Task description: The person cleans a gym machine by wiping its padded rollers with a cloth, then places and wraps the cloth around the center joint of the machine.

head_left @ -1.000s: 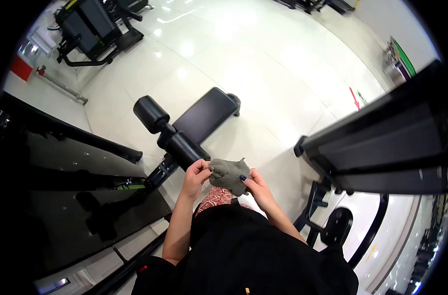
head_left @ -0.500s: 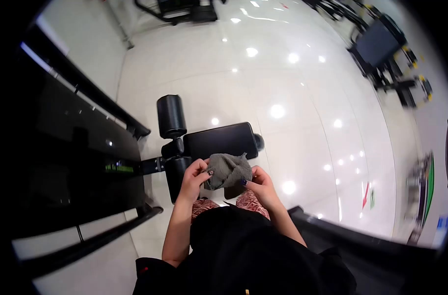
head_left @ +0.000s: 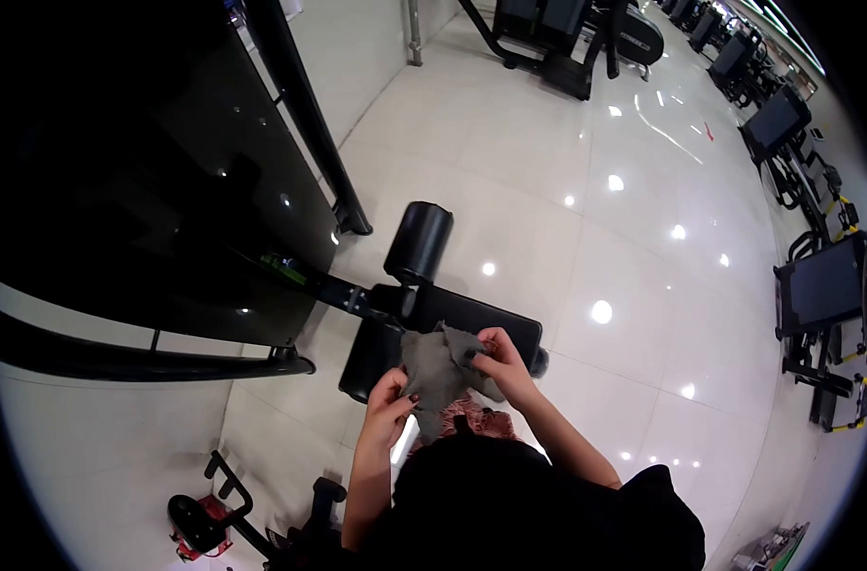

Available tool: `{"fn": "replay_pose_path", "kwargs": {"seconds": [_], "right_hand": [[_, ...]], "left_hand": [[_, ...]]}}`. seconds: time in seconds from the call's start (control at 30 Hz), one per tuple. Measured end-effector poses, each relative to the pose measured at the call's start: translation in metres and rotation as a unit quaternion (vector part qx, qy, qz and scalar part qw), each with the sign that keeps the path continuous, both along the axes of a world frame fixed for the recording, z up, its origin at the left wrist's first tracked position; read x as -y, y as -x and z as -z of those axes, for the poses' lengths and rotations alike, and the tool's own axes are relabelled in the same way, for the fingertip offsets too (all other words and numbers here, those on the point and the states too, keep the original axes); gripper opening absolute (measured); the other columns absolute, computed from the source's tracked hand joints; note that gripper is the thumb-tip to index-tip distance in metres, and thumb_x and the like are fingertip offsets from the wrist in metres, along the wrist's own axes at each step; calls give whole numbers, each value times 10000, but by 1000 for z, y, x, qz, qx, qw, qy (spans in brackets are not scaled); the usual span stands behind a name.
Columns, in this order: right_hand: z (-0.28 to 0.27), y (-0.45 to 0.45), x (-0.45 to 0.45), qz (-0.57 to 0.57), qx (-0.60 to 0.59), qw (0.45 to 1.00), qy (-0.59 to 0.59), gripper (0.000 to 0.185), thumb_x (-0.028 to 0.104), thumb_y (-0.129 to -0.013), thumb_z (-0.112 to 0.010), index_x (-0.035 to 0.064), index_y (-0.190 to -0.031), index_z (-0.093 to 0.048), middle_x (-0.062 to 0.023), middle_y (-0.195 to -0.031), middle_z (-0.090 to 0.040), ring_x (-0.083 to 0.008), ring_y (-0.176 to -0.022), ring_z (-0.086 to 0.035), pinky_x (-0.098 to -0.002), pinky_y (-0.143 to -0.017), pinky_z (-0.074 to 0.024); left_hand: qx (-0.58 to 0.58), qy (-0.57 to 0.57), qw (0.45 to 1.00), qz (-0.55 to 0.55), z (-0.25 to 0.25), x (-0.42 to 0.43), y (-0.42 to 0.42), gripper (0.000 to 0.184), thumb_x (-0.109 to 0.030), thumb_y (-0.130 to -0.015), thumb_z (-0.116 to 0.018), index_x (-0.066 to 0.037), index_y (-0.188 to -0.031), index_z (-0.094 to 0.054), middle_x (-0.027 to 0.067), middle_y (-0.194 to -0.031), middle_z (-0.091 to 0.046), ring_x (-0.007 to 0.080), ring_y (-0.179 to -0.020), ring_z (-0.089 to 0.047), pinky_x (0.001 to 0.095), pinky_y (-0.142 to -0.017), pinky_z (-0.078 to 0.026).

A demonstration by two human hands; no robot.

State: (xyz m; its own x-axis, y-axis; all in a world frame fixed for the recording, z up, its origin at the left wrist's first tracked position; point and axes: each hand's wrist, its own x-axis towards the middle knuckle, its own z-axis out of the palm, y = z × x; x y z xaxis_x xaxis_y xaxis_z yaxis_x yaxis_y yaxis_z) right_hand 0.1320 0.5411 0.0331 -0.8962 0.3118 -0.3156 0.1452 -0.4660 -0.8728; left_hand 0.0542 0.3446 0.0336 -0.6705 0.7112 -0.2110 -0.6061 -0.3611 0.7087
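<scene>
A grey cloth (head_left: 435, 369) hangs partly unfolded between my two hands, in front of my body. My left hand (head_left: 389, 404) pinches its left edge, with the thumb on top. At the upper right side of the cloth, my right hand (head_left: 500, 362) grips a bunched part between thumb and fingers. Just beyond the cloth lies the black padded seat (head_left: 481, 319) of an exercise machine, with a black roller pad (head_left: 419, 243) standing up beside it. The cloth hides part of the seat.
At left stands the machine's tall dark panel (head_left: 176, 190) with black tubular bars (head_left: 310, 124). More gym machines (head_left: 823, 285) line the right side, and another (head_left: 557, 48) is at the back. Glossy white tiles (head_left: 633, 352) cover the floor. A machine with handles (head_left: 226, 495) is at lower left.
The cloth has gone from a compact bundle to a more spread, hanging shape. My left hand sits lower along its edge. The view has turned, showing more machines on the right.
</scene>
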Motion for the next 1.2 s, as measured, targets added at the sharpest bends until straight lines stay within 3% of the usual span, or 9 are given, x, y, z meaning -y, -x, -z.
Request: {"fn": "replay_pose_path", "kwargs": {"seconds": [0.2,0.27,0.33,0.53,0.63,0.7,0.8,1.0,1.2], "right_hand": [[8,64,21,-99,-19,988,-116,382,49,-798,-644,59,-1114,-429,-26,-969,-515,-92,-877,-489,-241,-736,-430],[8,79,18,-91,48,983,-151,356,36,-799,-629,50,-1106,-450,-27,-948,-525,-92,-848,-499,-242,-744,-432],[9,92,21,-36,60,991,-117,265,31,-808,-584,49,-1061,-507,-10,-877,-547,-70,-791,-503,-228,-703,-424],[23,123,31,-89,77,990,-81,204,22,-810,-581,16,-1008,-532,-29,-877,-579,-89,-782,-547,-230,-691,-452],[37,136,45,-104,76,982,-136,169,-2,-820,-550,34,-983,-530,2,-869,-548,-62,-791,-511,-215,-699,-423],[47,143,52,-84,-33,961,-263,163,-14,-821,-548,31,-976,-525,4,-872,-533,-60,-801,-512,-213,-696,-425],[52,154,52,-141,-4,931,-336,172,-35,-821,-541,26,-980,-516,18,-852,-502,-43,-823,-501,-206,-700,-419],[59,188,42,-269,21,952,-142,145,9,-854,-512,35,-993,-481,40,-815,-457,-15,-743,-431,-166,-660,-356],[94,245,9,-486,-19,870,-83,89,29,-865,-486,54,-945,-454,31,-845,-430,-51,-805,-409,-199,-738,-349]], "left_hand": [[13,-12,1000,12,-7,-2,65,176,45,-732,-554,-68,-794,-435,27,-925,-453,90,-826,-459,200,-721,-366],[13,0,1000,-3,-7,-1,80,165,32,-743,-554,-69,-794,-434,17,-897,-446,75,-778,-452,187,-661,-363],[23,-2,1000,-18,-5,8,90,169,26,-744,-560,-70,-802,-434,11,-876,-447,71,-745,-447,184,-625,-358],[69,-3,996,-63,22,60,100,168,27,-750,-541,-64,-860,-453,36,-905,-489,88,-775,-501,187,-646,-394],[95,27,986,-131,44,79,100,188,37,-736,-518,-51,-896,-474,56,-903,-522,114,-711,-525,208,-607,-410],[96,-5,986,-138,62,90,99,193,30,-730,-522,-53,-898,-475,45,-880,-525,110,-718,-524,202,-601,-401],[99,-13,979,-178,68,93,92,200,10,-716,-532,-57,-897,-478,25,-836,-526,99,-728,-518,197,-599,-386],[92,7,954,-285,80,78,80,189,-23,-694,-545,-65,-868,-482,8,-828,-518,98,-761,-502,212,-649,-385],[-29,15,883,-469,98,31,70,193,-74,-625,-578,-66,-768,-448,80,-994,-501,183,-922,-470,268,-788,-363]]}}
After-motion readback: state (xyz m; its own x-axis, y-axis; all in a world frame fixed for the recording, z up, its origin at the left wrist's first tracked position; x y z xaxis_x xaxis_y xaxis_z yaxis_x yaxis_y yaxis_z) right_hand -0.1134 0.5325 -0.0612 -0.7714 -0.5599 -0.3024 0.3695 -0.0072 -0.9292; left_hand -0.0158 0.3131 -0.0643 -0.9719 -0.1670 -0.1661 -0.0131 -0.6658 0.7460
